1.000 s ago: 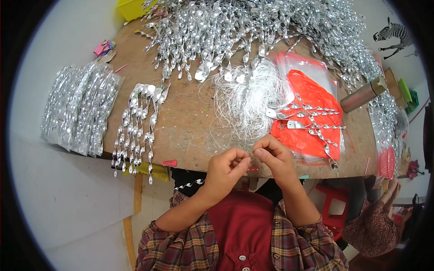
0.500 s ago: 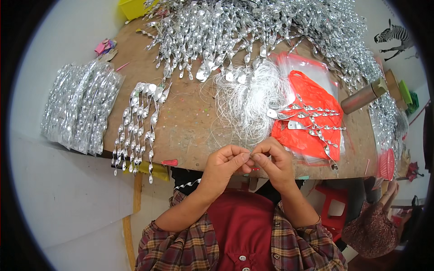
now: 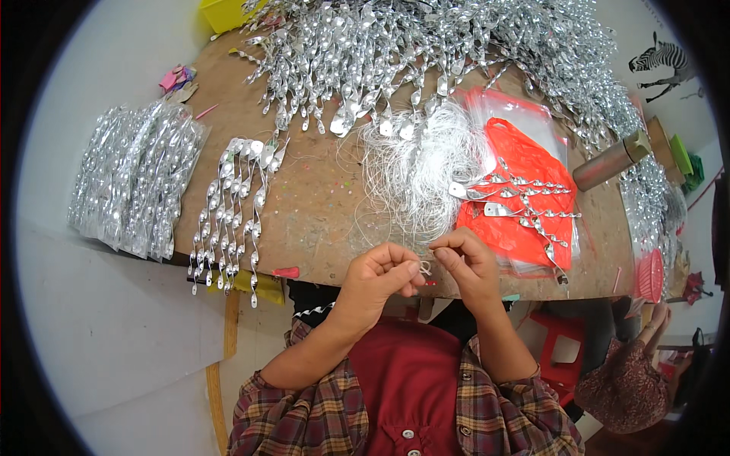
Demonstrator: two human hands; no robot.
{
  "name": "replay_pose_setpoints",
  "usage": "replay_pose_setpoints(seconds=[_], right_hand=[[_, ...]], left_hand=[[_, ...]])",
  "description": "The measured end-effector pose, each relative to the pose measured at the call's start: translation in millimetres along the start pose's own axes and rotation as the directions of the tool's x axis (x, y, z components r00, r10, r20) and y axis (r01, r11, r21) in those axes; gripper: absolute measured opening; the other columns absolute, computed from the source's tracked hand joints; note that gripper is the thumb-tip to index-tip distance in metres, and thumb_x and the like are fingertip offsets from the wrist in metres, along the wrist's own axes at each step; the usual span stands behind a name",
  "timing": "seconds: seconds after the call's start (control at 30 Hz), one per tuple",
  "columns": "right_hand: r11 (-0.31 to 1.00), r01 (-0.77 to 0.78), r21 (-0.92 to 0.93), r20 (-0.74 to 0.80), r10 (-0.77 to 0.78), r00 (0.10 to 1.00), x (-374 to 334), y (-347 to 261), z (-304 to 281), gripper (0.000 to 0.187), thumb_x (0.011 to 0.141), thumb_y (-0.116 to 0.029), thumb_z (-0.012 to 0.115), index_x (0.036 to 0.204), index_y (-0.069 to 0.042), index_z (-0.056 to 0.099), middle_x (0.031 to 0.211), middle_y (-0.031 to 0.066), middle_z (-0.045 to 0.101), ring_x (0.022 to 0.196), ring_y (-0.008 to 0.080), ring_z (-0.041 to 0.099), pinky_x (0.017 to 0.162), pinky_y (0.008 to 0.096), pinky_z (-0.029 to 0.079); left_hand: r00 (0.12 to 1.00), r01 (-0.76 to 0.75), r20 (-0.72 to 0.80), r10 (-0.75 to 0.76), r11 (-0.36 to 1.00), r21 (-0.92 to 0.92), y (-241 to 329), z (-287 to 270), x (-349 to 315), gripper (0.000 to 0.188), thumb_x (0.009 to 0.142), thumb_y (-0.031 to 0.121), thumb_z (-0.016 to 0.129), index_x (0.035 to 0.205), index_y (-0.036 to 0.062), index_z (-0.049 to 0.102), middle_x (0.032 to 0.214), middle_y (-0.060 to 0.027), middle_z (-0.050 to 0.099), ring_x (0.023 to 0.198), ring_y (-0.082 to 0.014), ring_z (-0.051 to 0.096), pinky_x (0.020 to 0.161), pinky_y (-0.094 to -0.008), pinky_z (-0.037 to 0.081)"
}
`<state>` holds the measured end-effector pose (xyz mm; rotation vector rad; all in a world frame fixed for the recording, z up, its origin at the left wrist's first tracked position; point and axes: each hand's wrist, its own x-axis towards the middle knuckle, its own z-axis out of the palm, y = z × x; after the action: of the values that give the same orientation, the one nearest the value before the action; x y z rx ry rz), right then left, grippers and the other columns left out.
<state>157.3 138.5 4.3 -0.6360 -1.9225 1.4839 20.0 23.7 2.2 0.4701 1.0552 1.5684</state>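
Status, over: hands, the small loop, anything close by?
Left hand pinching small pale loop. Right hand beside it, thumb and forefinger close together, grip unclear. White string heap just beyond both hands.

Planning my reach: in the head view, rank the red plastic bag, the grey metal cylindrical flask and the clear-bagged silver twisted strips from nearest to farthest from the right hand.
1. Red plastic bag: just ahead and right of the right hand.
2. Grey metal cylindrical flask: farther right.
3. Clear-bagged silver twisted strips: far left.
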Motion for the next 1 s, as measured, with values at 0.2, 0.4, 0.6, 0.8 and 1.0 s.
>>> replay_pose_setpoints(seconds=[0.2,0.4,0.6,0.8,1.0], right_hand=[[0.962,0.163,-0.218,0.069,-0.151,0.986,-3,-5,6,0.011,0.079,0.001,0.06,0.089,-0.002,0.062,0.081,0.0058,0.06,0.074,0.0158,0.055,0.067,0.0268,0.042],[0.853,0.373,-0.364,0.068,-0.375,0.924,-1,-9,8,0.018,0.072,0.003,0.066,0.087,-0.006,0.063,0.08,0.0045,0.061,0.074,0.0197,0.056,0.068,0.0303,0.041],[0.676,0.48,-0.559,0.057,-0.546,0.836,1,-7,9,0.02,0.07,-0.006,0.071,0.087,-0.012,0.064,0.078,-0.0006,0.061,0.067,0.0152,0.056,0.066,0.0307,0.034],[0.602,0.516,-0.609,0.095,-0.591,0.801,1,-10,9,0.02,0.069,-0.005,0.071,0.085,-0.011,0.061,0.076,-0.001,0.06,0.063,0.0147,0.055,0.064,0.0308,0.033],[0.847,0.317,-0.428,-0.045,-0.37,0.928,-3,-2,6,0.015,0.071,-0.001,0.064,0.083,-0.008,0.059,0.075,0.0029,0.057,0.064,0.0166,0.054,0.064,0.0304,0.037]], left_hand=[[0.997,0.069,0.033,-0.065,0.988,-0.139,2,0,0,0.009,0.088,0.008,0.057,0.093,0.0008,0.058,0.074,-0.0056,0.062,0.062,-0.0085,0.054,0.062,-0.0217,0.046],[0.997,0.07,0.004,-0.071,0.977,-0.201,-2,-1,2,0.011,0.088,0.011,0.058,0.092,0.0009,0.058,0.074,-0.0056,0.061,0.063,-0.0097,0.054,0.063,-0.0229,0.046],[0.999,0.048,-0.004,-0.05,0.982,-0.182,-10,1,4,0.011,0.089,0.013,0.058,0.094,0.0024,0.058,0.077,-0.0034,0.062,0.063,-0.0059,0.054,0.061,-0.018,0.045],[0.997,-0.081,-0.015,0.082,0.994,0.076,-5,4,0,0.012,0.09,0.012,0.056,0.094,0.001,0.057,0.078,-0.0016,0.061,0.066,-0.0043,0.052,0.063,-0.0178,0.044],[0.996,-0.081,-0.032,0.087,0.982,0.169,1,5,-6,0.015,0.09,0.012,0.057,0.099,0.0012,0.059,0.075,0.0015,0.058,0.063,-0.0024,0.047,0.058,-0.0172,0.039]])
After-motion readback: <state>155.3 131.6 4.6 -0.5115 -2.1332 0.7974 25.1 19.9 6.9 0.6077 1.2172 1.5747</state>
